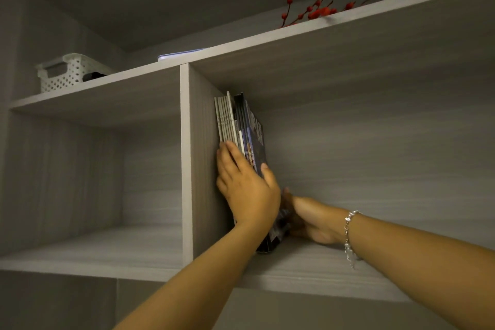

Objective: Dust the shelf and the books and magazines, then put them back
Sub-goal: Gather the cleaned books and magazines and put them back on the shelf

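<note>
Against the upright divider (pixel 187 158) of the grey shelf (pixel 308 265), a stack of books and magazines (pixel 241 128) stands on end, leaning onto the divider. The left hand (pixel 247 185) lies flat over the spines, its grip spread, thumb round the outermost cover. The right hand (pixel 313 220), just right of the divider, presses the stack's lower outer side; its grip is mostly hidden, so its state cannot be told. Judging from this, the putting-back seems nearly done; no duster shows, and whether dusting is complete cannot be told.
</note>
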